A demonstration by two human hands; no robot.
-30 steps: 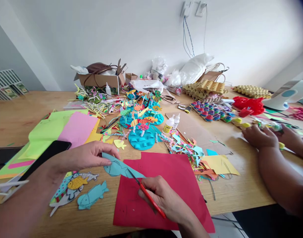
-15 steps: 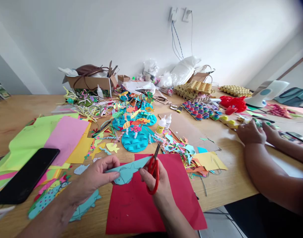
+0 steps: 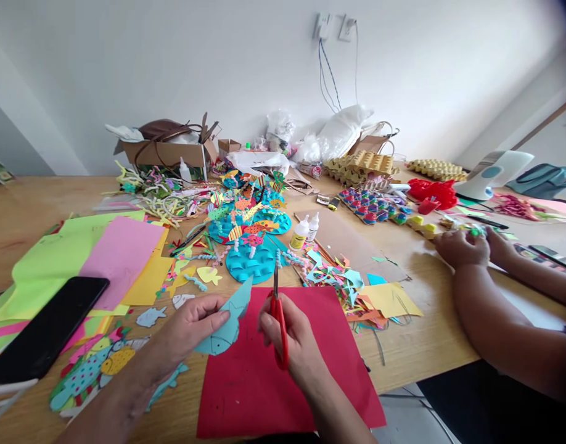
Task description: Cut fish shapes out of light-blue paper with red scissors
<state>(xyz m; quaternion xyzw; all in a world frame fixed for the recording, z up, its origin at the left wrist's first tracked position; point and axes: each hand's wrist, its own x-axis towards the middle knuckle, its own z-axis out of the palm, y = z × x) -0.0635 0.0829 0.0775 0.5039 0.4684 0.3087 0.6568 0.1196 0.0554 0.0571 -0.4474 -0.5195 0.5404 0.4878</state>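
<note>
Pinched in my left hand (image 3: 200,324) is a light blue paper piece (image 3: 227,327) with a fish drawn on it, tilted upward to the right. My right hand (image 3: 290,327) is wrapped round the red handles of scissors (image 3: 276,302). Their blades point up and look closed, just right of the paper and apart from it. Both hands are over a red sheet (image 3: 283,394). Cut paper fish (image 3: 82,379) lie in a pile at the lower left, partly behind my left forearm.
A black phone (image 3: 49,327) lies left on coloured sheets (image 3: 47,253). Blue craft bases (image 3: 250,262), glue bottles (image 3: 299,233) and paper scraps (image 3: 333,277) stand or lie ahead. At right, another person's hands (image 3: 463,246) work near painted egg cartons (image 3: 370,206).
The scissors have come away from the paper and turned upright. My left hand has tilted the paper, whose right end now points up. The other person's hands have shifted slightly.
</note>
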